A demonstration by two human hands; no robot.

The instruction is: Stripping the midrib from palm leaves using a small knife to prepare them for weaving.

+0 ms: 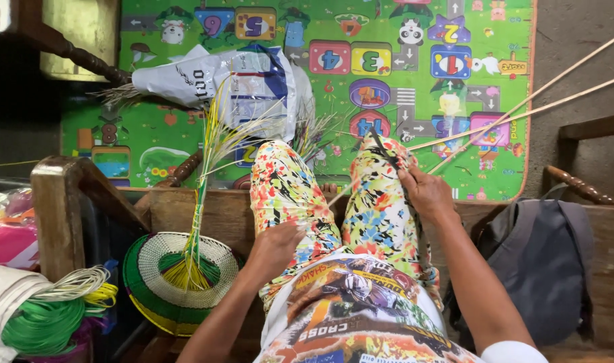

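Observation:
I sit on a wooden bench [206,208] and look down at my lap in bright floral trousers [293,195]. My right hand [424,195] rests on my right knee and pinches a dark tool [382,149] against long thin tan reeds [522,111] that run off to the upper right. My left hand [275,247] lies on my left thigh, fingers curled; whether it holds anything is hidden. A half-woven round basket base [176,282] in green, white and yellow, with loose strands [220,141] sticking up, lies to the left of my left hand.
A colourful children's play mat [387,60] covers the floor ahead, with a white plastic sack [233,77] on it. Coils of green and yellow strip [52,316] lie at the lower left. A grey backpack [545,255] sits on the bench at the right.

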